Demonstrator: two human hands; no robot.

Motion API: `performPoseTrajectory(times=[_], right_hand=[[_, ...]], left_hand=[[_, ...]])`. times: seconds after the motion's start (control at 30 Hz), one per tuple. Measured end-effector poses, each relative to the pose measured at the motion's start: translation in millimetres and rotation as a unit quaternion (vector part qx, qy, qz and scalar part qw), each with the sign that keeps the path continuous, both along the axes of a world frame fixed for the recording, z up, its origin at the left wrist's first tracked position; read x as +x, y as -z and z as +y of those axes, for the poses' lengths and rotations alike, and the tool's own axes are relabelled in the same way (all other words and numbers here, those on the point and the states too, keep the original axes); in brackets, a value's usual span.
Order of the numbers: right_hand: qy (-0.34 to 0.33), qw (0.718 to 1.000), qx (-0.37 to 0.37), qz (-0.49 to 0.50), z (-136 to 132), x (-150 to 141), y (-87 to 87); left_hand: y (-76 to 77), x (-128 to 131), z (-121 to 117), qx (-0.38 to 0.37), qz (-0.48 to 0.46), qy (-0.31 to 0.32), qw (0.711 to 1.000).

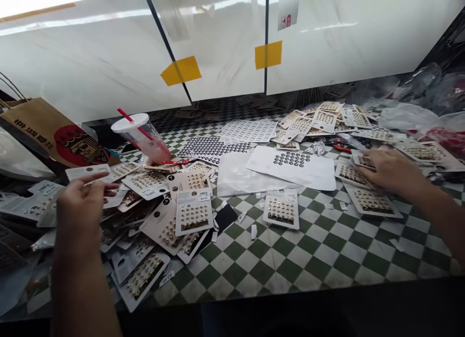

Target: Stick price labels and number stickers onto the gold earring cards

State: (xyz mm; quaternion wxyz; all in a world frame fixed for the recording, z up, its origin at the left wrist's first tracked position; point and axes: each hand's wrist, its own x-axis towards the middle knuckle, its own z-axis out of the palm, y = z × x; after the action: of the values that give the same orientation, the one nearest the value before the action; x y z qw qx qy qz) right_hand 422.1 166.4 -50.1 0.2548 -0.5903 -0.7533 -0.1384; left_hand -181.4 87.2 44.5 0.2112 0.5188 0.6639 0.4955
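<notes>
My left hand (82, 204) hovers over a heap of earring cards (160, 216) at the left, fingers curled, thumb and forefinger pinched near a white card (87, 172). My right hand (388, 170) rests palm down on earring cards (350, 175) at the right, fingers pressed on one of them. A single earring card (281, 209) lies alone on the green and white checkered tabletop (290, 259) between my hands. White sticker sheets (294, 167) with black dots lie behind it.
A plastic cup (140, 136) with a red straw stands at the back left beside a brown paper bag (47, 133). More cards are piled at the back right (327, 116), with clear plastic bags (417, 114) beyond. A glossy white wall panel (218, 41) rises behind.
</notes>
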Motion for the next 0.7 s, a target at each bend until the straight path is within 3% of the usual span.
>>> performPoseTrajectory(times=[0.07, 0.13, 0.23, 0.3, 0.43, 0.5, 0.57, 0.63, 0.7], right_hand=[[0.023, 1.000, -0.014, 0.000, 1, -13, -5.4], [0.037, 0.999, 0.010, 0.012, -6, -31, -13.5], [0.002, 0.998, 0.060, 0.019, -29, -64, -25.6], [-0.089, 0.990, 0.114, 0.001, -50, -92, -31.2], [-0.285, 0.906, 0.301, -0.090, -89, -145, -36.7], [-0.330, 0.886, 0.306, -0.111, -101, -161, -36.4], [-0.351, 0.889, 0.273, -0.113, -108, -169, -33.5], [-0.350, 0.907, 0.209, -0.105, -111, -169, -29.2], [-0.337, 0.927, 0.138, -0.085, -111, -164, -25.8]], left_hand=[[-2.7, 22, 2, 0.073, 0.055, -0.086, 0.992], [-2.4, 48, 4, 0.083, 0.078, -0.072, 0.991], [6.7, 97, 2, 0.044, 0.083, 0.017, 0.995], [17.0, 135, 0, -0.004, 0.054, 0.132, 0.990], [36.3, 207, -2, -0.098, -0.103, 0.320, 0.937], [42.2, 230, 0, -0.124, -0.178, 0.365, 0.905], [45.3, 239, 3, -0.132, -0.218, 0.379, 0.890], [45.7, 238, 6, -0.125, -0.214, 0.365, 0.897], [44.4, 228, 8, -0.107, -0.171, 0.331, 0.922]])
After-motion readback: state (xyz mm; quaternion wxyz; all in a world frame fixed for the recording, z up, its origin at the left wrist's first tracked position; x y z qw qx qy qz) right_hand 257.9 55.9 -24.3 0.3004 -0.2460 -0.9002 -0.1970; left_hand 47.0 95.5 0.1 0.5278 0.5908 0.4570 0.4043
